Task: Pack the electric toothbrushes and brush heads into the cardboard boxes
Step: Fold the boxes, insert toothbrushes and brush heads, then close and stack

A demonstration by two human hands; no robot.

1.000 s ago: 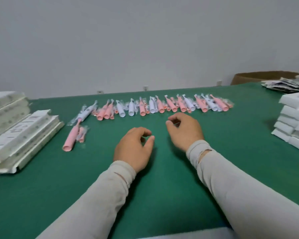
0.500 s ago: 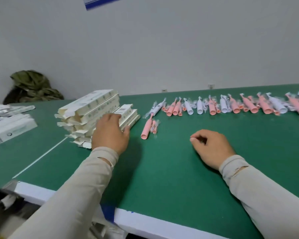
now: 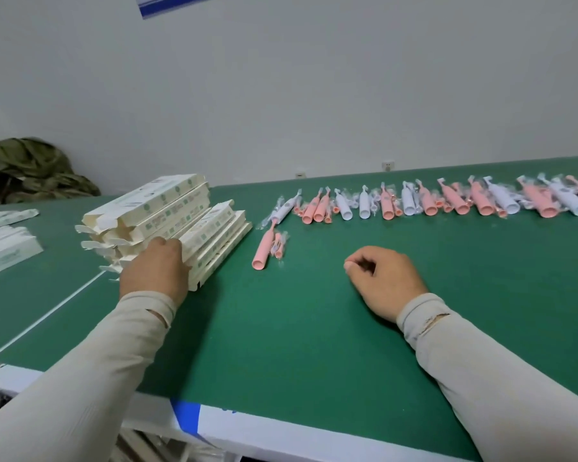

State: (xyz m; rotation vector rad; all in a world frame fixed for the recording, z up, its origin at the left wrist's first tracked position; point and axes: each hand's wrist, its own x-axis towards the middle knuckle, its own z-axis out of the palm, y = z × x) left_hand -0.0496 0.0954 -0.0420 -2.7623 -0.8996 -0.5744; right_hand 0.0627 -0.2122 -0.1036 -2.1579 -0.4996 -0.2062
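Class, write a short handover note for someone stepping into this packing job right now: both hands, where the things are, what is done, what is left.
Left hand: on the near end of the stack of cardboard boxes; grip unclear.
Right hand: loosely curled, empty, resting on the green table.
Toothbrushes: bagged, pink and white, in a row along the far side; one pink toothbrush lies nearer, beside the stack.
Done: nothing visibly packed.
Left: take a box, fill it, repeat.
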